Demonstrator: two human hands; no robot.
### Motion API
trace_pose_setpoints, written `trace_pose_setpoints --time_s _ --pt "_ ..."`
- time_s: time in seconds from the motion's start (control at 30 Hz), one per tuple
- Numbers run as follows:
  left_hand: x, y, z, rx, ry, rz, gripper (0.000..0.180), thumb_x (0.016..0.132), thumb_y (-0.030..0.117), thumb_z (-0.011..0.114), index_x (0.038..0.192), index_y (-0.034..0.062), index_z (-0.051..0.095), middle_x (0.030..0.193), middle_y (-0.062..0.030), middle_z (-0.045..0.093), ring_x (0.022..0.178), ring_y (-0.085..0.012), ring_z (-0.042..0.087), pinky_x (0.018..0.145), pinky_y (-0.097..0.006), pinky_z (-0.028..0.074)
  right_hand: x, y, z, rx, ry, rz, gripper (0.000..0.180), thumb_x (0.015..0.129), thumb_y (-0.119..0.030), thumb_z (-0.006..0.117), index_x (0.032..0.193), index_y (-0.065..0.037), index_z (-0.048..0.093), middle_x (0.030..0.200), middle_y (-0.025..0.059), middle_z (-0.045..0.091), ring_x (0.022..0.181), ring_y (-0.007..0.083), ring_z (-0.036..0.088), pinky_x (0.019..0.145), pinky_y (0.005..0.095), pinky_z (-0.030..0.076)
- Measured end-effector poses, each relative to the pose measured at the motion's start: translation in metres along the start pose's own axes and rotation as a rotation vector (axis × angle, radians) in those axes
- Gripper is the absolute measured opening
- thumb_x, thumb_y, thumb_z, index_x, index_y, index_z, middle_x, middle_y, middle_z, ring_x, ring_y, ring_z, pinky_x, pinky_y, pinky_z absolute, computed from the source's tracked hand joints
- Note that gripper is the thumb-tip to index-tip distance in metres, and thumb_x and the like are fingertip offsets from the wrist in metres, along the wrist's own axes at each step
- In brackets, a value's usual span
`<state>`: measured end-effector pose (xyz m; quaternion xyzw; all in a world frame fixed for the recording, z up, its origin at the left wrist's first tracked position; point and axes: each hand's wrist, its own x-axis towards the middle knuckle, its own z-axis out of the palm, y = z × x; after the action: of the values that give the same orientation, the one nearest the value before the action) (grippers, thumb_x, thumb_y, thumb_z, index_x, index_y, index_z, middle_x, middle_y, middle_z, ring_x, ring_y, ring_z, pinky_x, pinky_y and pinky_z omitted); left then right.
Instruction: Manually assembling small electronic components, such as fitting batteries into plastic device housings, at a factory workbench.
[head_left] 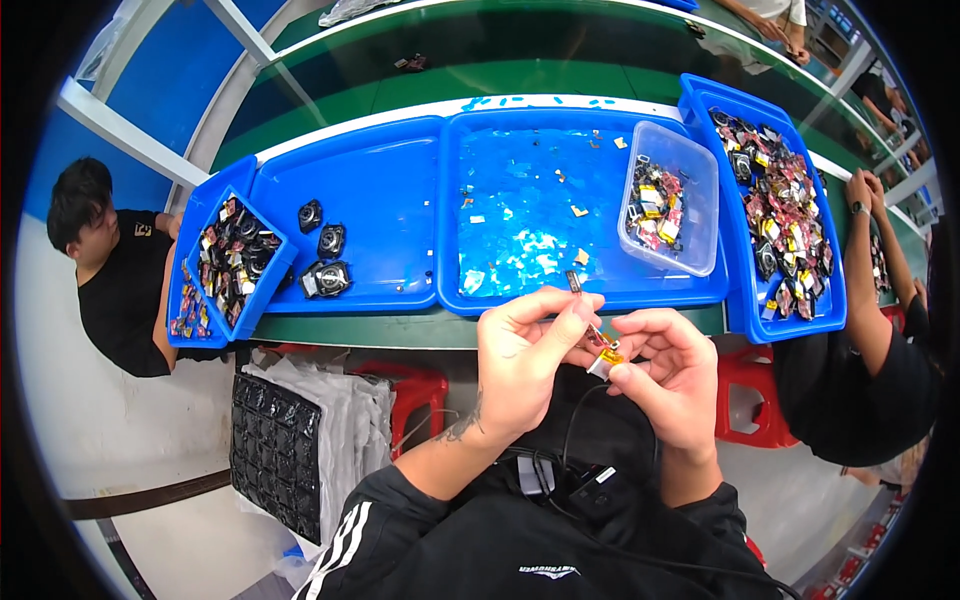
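In a workroom with a pale floor, a green-topped bench [380, 329] crosses in front of the person, whose black sleeves come up from below. Nearest, above the lap and just short of the bench edge, the small electronic part [609, 354] is held up between the hands. Its long axis seems to run steeply from upper left to lower right: a dark tip points away toward the trays, and the yellow and pale end points back to the body, though fingers hide the middle, so I cannot tell whether it is all one piece. The left hand [522, 358] pinches it between thumb and fingers; the right hand [672, 382] is half curled, thumb at the yellow end, and whether it grips is unclear. Below the bench stand a red stool [420, 402] and a black moulded tray [275, 450]. On the bench, a blue tray [490, 160] holds film scraps and a clear bin [668, 262] of parts; the tray to its left [385, 200] carries three dark housings [326, 279]. Heaped blue bins flank them, and co-workers sit at either end. Farther off, beyond a white rail, lies another green surface [470, 70].
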<state>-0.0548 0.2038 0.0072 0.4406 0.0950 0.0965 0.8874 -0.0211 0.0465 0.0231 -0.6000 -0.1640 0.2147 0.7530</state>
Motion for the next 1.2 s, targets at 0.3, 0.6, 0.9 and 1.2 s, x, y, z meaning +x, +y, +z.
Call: trace_pose_setpoints --time_s 0.3,0.6,0.9,1.2 --pt "0.008 0.017 0.008 0.091 -0.041 -0.071 0.018 0.093 0.009 0.062 0.098 -0.008 0.066 0.09 -0.0115 0.067 0.076 -0.0157 0.068 0.066 -0.025 0.057 0.016 -0.002 -0.013 0.209 0.023 0.031 0.026 0.084 0.003 0.062 0.11 0.007 0.06 0.087 0.0086 0.063 0.079 0.0125 0.063 0.059 0.0234 0.055" --pt "0.004 0.041 0.012 0.661 -0.137 0.043 0.016 0.085 0.001 0.069 0.101 -0.0002 0.07 0.091 -0.0083 0.068 0.08 -0.0138 0.065 0.074 -0.025 0.053 0.018 0.001 -0.006 -0.024 -0.011 -0.022 0.017 0.09 -0.003 0.063 0.106 0.002 0.062 0.1 0.008 0.065 0.092 0.0137 0.064 0.073 0.0261 0.055" --pt "0.029 0.037 -0.009 0.95 -0.039 0.638 0.011 0.08 0.002 0.071 0.091 0.0001 0.069 0.085 -0.0143 0.067 0.073 -0.0262 0.066 0.066 -0.032 0.052 0.038 -0.169 -0.075 -0.473 0.536 -0.831 0.004 0.09 0.001 0.058 0.087 0.001 0.061 0.079 0.0053 0.06 0.062 0.0086 0.056 0.058 0.022 0.048" --pt "0.025 0.016 -0.018 1.212 -0.026 1.045 0.007 0.074 0.0 0.072 0.077 0.0019 0.066 0.078 -0.0131 0.065 0.07 -0.0308 0.063 0.063 -0.036 0.052 0.24 -0.386 -0.121 -1.133 0.752 -1.169 0.023 0.081 -0.019 0.071 0.098 -0.003 0.069 0.096 0.0146 0.07 0.088 0.0277 0.068 0.079 0.0354 0.052"
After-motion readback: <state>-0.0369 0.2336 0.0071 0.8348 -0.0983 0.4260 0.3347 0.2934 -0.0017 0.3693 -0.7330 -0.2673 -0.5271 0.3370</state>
